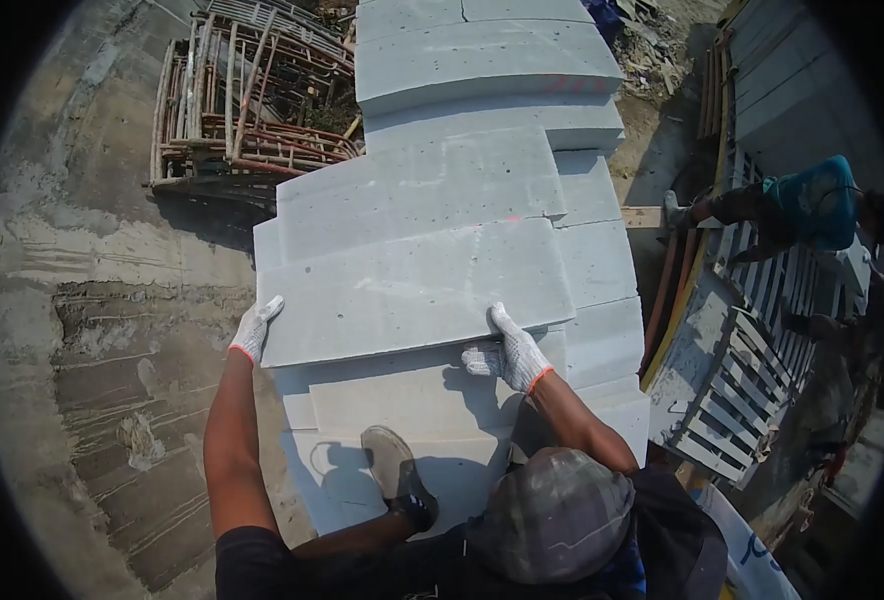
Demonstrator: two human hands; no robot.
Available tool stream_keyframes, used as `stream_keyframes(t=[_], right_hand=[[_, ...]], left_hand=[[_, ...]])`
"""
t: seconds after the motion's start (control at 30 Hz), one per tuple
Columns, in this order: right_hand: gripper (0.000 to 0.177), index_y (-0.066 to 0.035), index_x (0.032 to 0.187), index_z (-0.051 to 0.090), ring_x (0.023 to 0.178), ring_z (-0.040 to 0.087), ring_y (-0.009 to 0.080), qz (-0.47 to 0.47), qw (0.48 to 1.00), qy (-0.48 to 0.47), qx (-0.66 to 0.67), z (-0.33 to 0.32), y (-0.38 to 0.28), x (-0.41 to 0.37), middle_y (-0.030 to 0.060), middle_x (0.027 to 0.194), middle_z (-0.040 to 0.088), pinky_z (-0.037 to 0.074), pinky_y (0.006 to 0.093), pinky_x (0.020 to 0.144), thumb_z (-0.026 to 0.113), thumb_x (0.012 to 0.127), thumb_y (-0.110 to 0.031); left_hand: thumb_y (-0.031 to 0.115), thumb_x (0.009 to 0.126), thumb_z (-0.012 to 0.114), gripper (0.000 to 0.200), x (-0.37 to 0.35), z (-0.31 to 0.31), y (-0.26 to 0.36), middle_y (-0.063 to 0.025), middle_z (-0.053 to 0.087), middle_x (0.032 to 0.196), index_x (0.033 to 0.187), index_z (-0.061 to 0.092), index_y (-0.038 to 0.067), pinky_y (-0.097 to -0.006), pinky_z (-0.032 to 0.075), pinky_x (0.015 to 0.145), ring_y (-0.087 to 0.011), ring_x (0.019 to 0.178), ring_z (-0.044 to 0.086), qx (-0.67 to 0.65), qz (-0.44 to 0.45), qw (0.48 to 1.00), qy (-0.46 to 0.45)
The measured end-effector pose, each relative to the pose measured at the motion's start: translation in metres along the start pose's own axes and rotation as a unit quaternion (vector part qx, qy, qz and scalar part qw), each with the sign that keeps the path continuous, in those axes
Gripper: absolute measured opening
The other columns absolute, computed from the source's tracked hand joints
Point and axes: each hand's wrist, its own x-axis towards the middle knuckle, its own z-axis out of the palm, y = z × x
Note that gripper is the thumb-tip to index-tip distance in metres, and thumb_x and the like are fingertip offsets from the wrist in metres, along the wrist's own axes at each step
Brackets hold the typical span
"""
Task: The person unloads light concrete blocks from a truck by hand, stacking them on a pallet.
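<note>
A flat pale grey concrete slab [417, 290] lies tilted on a stack of similar slabs. My left hand [259, 327], in a white knit glove with an orange cuff, is closed around its near left corner. My right hand [512, 352], gloved alike, grips the near edge toward the right, thumb on top and fingers just below the edge. Another slab [422, 185] lies against its far side. Below the near edge, a lower slab [402, 395] carries the shadow of my right hand. A shoe [392, 462] rests on the stack.
Further slabs [492, 55] continue at the far end. Rusty scaffold frames [252, 90] are piled at left on the concrete ground [112, 250]. At right, a person in a teal shirt [812, 205] bends beside slatted pallets [732, 400]. A plaid cap [552, 515] shows at the bottom.
</note>
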Motion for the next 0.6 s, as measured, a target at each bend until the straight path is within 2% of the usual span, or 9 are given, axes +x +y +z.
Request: stream_keyframes(t=[0.07,0.1,0.2,0.3,0.37,0.47,0.5,0.53,0.6], right_hand=[[0.068,0.001,0.132,0.049,0.074,0.072,0.0365,0.036,0.999,0.006,-0.027,-0.014,-0.007,-0.003,0.0258,0.096,0.066,0.065,0.0444,0.061,0.061,0.095,-0.055],[0.066,0.0,0.13,0.049,0.076,0.07,0.0392,0.025,0.992,0.12,0.014,-0.009,-0.009,-0.002,0.0289,0.098,0.064,0.063,0.0439,0.06,0.062,0.095,-0.054],[0.064,-0.002,0.133,0.047,0.073,0.07,0.0407,-0.029,0.991,0.118,-0.049,-0.004,-0.013,-0.009,0.0296,0.093,0.064,0.063,0.0436,0.058,0.062,0.096,-0.052],[0.054,0.002,0.123,0.053,0.067,0.071,0.0347,-0.044,0.985,0.154,-0.067,-0.013,-0.009,-0.004,0.0261,0.091,0.067,0.063,0.0409,0.054,0.061,0.098,-0.045],[0.047,0.007,0.108,0.058,0.06,0.071,0.0287,-0.07,0.972,0.187,-0.121,-0.008,-0.006,-0.008,0.0221,0.085,0.069,0.062,0.0377,0.051,0.063,0.099,-0.039],[0.051,0.009,0.11,0.057,0.061,0.071,0.0286,-0.107,0.96,0.22,-0.137,-0.02,0.0,-0.005,0.0223,0.084,0.07,0.061,0.0367,0.051,0.063,0.098,-0.04],[0.061,0.011,0.116,0.055,0.064,0.072,0.0275,-0.105,0.955,0.222,-0.165,-0.01,0.0,-0.015,0.021,0.086,0.071,0.061,0.0355,0.053,0.064,0.096,-0.047],[0.061,0.011,0.116,0.055,0.064,0.072,0.0275,-0.109,0.954,0.231,-0.158,-0.01,-0.002,-0.022,0.021,0.086,0.071,0.061,0.0355,0.053,0.064,0.096,-0.047],[0.065,0.01,0.111,0.059,0.068,0.073,0.0259,-0.022,0.945,0.199,-0.259,-0.011,-0.018,-0.028,0.0187,0.087,0.072,0.06,0.0355,0.056,0.064,0.094,-0.052]], left_hand=[[0.026,0.092,0.069,0.059,0.023,0.005,-0.015,-0.0093,0.064,0.123,0.143,0.049,0.004,-0.0383,0.052,0.094,-0.0211,0.11,0.063,-0.003,-0.019,0.999,-0.028],[0.025,0.092,0.069,0.06,0.03,0.008,-0.032,-0.009,0.062,0.126,0.144,0.047,0.004,-0.038,0.052,0.095,-0.0209,0.112,0.062,-0.016,0.015,0.999,-0.035],[0.022,0.093,0.069,0.063,0.045,0.016,-0.042,-0.0087,0.058,0.131,0.147,0.043,0.005,-0.0375,0.049,0.099,-0.0202,0.118,0.058,-0.031,0.071,0.997,-0.03],[0.019,0.093,0.069,0.059,0.037,0.013,-0.046,-0.0091,0.058,0.132,0.146,0.046,0.004,-0.0352,0.047,0.101,-0.0194,0.118,0.057,-0.088,0.033,0.994,-0.063],[0.017,0.094,0.068,0.057,0.052,0.014,-0.06,-0.0101,0.059,0.132,0.144,0.047,0.001,-0.033,0.047,0.101,-0.0184,0.117,0.059,-0.056,0.138,0.987,-0.056],[0.016,0.094,0.068,0.057,0.045,0.02,-0.055,-0.0114,0.059,0.133,0.144,0.047,-0.002,-0.0318,0.047,0.102,-0.0182,0.118,0.059,-0.025,0.155,0.985,-0.078],[0.016,0.094,0.068,0.06,0.034,0.02,-0.039,-0.012,0.059,0.133,0.146,0.045,-0.003,-0.0321,0.046,0.103,-0.019,0.118,0.059,-0.023,0.117,0.987,-0.105],[0.016,0.094,0.068,0.06,0.037,0.02,-0.042,-0.012,0.059,0.133,0.146,0.045,-0.003,-0.0321,0.046,0.103,-0.019,0.118,0.059,-0.019,0.117,0.986,-0.117],[0.019,0.095,0.067,0.061,0.048,0.016,-0.05,-0.0123,0.059,0.135,0.146,0.044,-0.004,-0.0324,0.045,0.105,-0.0204,0.119,0.059,-0.027,0.125,0.989,-0.074]])
